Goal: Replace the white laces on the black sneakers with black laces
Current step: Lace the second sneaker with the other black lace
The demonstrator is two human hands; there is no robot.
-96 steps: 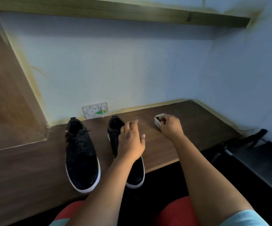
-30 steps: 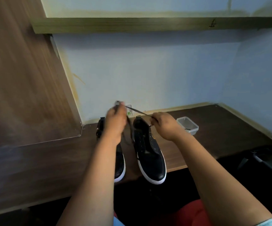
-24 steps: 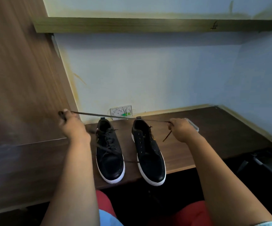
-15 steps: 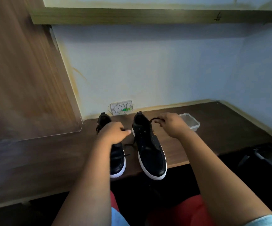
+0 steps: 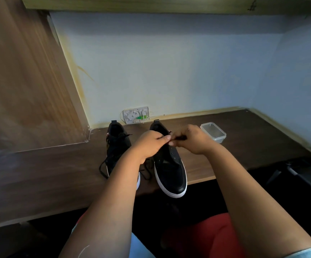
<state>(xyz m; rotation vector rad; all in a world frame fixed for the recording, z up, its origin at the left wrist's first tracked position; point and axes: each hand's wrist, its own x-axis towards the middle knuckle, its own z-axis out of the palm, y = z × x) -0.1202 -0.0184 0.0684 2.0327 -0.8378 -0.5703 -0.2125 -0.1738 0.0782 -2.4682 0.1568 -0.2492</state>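
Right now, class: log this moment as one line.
left hand, right hand: pinching black lace | over unlaced right black sneaker | left black sneaker: laced

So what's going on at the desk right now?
A person is lacing a pair of black sneakers. The left hand and right hand meet above the right sneaker, pinching a black lace between them. That sneaker's eyelets look bare. The left sneaker already carries black laces, with loose ends trailing onto the desk. A clear plastic container sits to the right.
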